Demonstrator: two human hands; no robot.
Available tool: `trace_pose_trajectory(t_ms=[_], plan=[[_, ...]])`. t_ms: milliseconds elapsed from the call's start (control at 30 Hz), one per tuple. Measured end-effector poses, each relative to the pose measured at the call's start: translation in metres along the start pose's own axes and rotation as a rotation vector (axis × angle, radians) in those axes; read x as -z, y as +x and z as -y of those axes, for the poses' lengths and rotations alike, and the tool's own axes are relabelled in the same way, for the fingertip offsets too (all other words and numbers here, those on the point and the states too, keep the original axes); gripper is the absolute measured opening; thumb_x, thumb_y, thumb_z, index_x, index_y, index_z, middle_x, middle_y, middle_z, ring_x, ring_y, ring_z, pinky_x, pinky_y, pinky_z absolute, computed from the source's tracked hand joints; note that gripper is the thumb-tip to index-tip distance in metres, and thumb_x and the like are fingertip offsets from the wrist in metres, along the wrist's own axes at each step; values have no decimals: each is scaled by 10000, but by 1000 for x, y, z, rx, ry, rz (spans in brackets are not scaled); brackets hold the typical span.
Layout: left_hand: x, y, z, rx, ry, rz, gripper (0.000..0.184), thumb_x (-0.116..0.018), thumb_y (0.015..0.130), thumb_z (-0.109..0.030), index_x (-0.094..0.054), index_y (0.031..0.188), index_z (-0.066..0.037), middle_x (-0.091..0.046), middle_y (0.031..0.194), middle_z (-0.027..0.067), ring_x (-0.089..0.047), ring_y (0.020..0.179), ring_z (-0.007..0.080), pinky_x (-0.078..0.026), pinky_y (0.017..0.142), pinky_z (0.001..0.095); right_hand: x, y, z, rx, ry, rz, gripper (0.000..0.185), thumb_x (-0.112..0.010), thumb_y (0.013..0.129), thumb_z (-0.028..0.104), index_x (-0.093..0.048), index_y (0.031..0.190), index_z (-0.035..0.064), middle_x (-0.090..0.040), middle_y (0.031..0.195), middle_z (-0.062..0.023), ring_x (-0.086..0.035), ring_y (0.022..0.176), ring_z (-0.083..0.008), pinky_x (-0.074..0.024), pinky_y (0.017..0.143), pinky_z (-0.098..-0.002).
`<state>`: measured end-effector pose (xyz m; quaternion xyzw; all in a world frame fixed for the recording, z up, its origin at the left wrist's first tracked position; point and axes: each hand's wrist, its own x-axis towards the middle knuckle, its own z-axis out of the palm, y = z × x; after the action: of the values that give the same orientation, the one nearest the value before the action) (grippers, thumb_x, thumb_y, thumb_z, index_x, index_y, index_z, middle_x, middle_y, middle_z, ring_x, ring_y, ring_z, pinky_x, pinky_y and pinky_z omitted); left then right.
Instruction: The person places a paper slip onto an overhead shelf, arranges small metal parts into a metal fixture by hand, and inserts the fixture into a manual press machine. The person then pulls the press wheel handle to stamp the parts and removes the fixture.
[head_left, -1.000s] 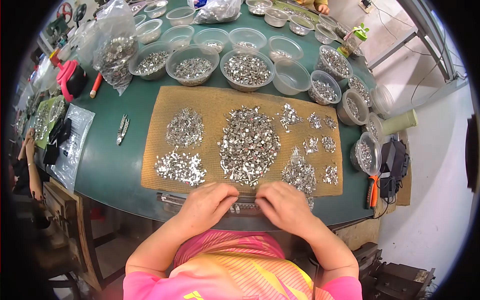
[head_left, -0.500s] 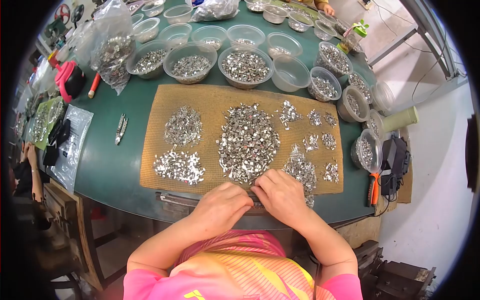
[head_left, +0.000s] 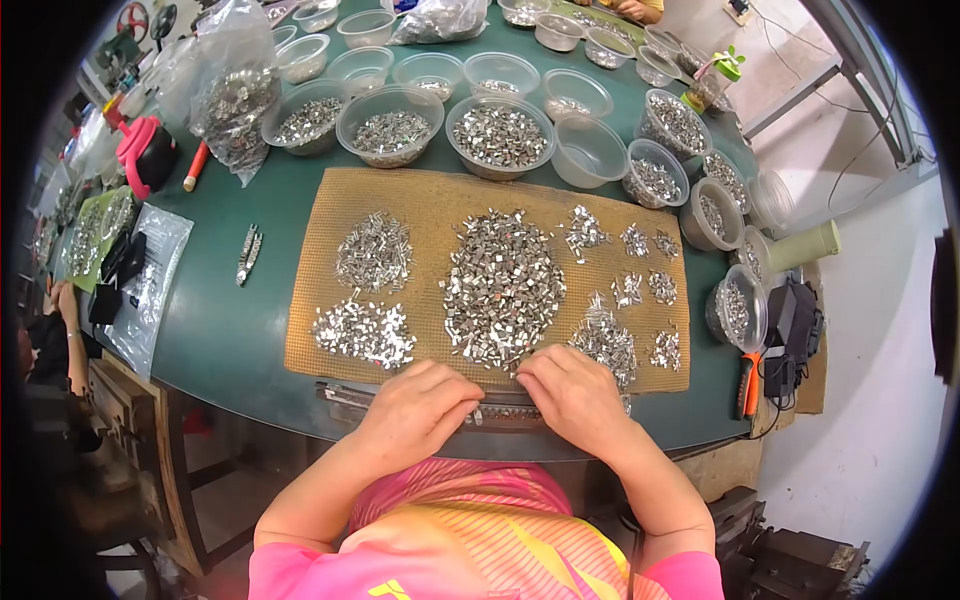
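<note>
half a second ago my two hands nearly met; now they have drawn apart, my left hand (head_left: 420,405) to the left of the frame's lower middle and my right hand (head_left: 574,392) to the right of it. that uncovers a stretch of the dark strip (head_left: 505,402) between them, with a row of small shiny bits (head_left: 515,412) showing along it, so i judge this a moment between two touches on the row. the strip lies at the near edge of the counter (head_left: 210,330), in the lower middle of the frame, just below the mat (head_left: 430,215). its long axis runs left to right, roughly along the mat's near edge and dipping slightly toward the right; the left end sticks out past my left hand, and i cannot tell which end is the front. my fingers on both hands curl inward and look narrow, the left ones by the strip's upper side, the right ones at the mat's near edge, just below the central heap (head_left: 503,290). whether the tips are closed on a piece, i cannot tell.
</note>
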<state>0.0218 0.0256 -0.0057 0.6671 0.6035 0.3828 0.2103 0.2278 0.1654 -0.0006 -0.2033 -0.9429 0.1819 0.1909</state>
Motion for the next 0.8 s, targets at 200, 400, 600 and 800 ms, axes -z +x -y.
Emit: trace_pose_trajectory(t_ms=[200, 400, 600, 800], plan=[[-3, -1, 1, -13, 18, -4, 127, -780, 867, -98, -745, 987, -79, -719, 945, 63, -666, 874, 282, -531, 768, 400, -3, 3, 8, 20, -113, 49, 156, -775, 880, 189, -673, 947, 92, -620, 898, -47, -647, 817, -254, -544, 708, -374], [-6, -1, -1, -4, 67, 1, 146, -799, 853, -138, -751, 986, -101, -705, 922, 47, -652, 877, 279, -526, 761, 402, 0, 3, 5, 45, -44, 55, 175, -783, 868, 170, -656, 948, 80, -637, 930, -50, -657, 861, -238, -538, 705, -367], [-7, 0, -1, 5, 51, -5, 151, -794, 840, -123, -749, 982, -98, -688, 910, 47, -646, 878, 284, -527, 763, 408, 1, -5, 26, 159, 62, 53, 193, -809, 841, 135, -667, 959, 82, -685, 1060, -56, -676, 900, -257, -533, 750, -362], [-9, -1, 0, -16, 61, -8, 144, -775, 840, -119, -730, 975, -97, -655, 918, 54, -633, 897, 280, -537, 770, 406, 1, -4, 30, 145, 75, 91, 195, -789, 859, 131, -659, 990, 68, -685, 1076, -61, -679, 945, -259, -531, 810, -373]])
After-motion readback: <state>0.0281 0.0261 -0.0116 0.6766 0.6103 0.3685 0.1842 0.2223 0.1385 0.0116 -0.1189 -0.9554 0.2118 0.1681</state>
